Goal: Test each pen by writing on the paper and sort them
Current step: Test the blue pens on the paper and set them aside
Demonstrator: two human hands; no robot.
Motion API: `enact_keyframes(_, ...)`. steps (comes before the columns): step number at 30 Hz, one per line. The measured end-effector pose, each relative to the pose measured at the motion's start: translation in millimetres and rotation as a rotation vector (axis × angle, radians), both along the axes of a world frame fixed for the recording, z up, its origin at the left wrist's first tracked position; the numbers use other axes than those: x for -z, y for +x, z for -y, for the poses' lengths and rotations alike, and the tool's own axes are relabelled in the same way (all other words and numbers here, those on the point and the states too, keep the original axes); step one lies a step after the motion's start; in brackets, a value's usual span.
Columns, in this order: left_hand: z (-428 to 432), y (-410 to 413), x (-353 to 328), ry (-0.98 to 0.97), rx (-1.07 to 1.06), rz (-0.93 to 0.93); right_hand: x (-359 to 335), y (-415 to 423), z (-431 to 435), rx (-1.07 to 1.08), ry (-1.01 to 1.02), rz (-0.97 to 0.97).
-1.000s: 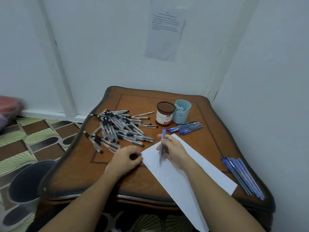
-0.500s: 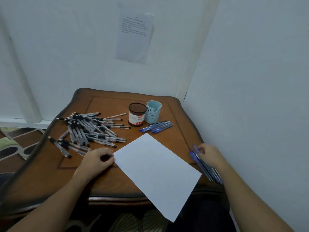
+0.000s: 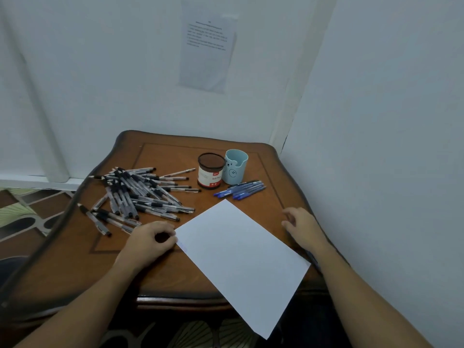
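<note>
A white sheet of paper (image 3: 241, 254) lies slanted on the brown wooden table (image 3: 165, 156), its near corner hanging over the front edge. My left hand (image 3: 150, 238), fingers curled, pins the sheet's left corner. My right hand (image 3: 300, 222) hovers empty near the table's right edge with relaxed fingers. It and its forearm cover most of a bundle of blue pens (image 3: 313, 259). A heap of several black-and-clear pens (image 3: 140, 194) lies at the left. A small group of blue pens (image 3: 241, 190) lies beyond the sheet.
A white can with a brown rim (image 3: 210, 170) and a light blue cup (image 3: 234, 167) stand together at the back of the table. White walls close in behind and to the right, with a printed sheet (image 3: 207, 45) taped up. Patterned floor lies to the left.
My right hand carried a blue pen from the paper to the bundle at the right edge, let it go, and now sits empty a little inward. The left hand stayed on the paper's corner.
</note>
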State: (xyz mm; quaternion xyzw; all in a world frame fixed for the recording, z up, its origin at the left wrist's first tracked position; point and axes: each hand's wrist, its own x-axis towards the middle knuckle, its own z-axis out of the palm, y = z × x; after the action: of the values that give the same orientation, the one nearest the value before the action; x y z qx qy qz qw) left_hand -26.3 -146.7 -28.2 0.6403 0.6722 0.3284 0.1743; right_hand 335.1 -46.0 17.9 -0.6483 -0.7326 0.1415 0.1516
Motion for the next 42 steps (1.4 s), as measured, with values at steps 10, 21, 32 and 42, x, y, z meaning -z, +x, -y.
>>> enact_keyframes(10,-3,-4,0,-0.012,0.004,-0.025,35,-92,-77,-0.089,0.006,0.042)
enact_keyframes(21,-6,-6,3,-0.052,-0.007,-0.031,31,-92,-81,-0.175,0.088,0.183)
enact_keyframes(32,-5,-6,2,-0.041,0.005,-0.023,-1,-116,-41,-0.292,-0.075,-0.288)
enact_keyframes(42,-4,-5,1,-0.045,-0.004,-0.015,-11,-149,-8,-0.161,-0.266,-0.893)
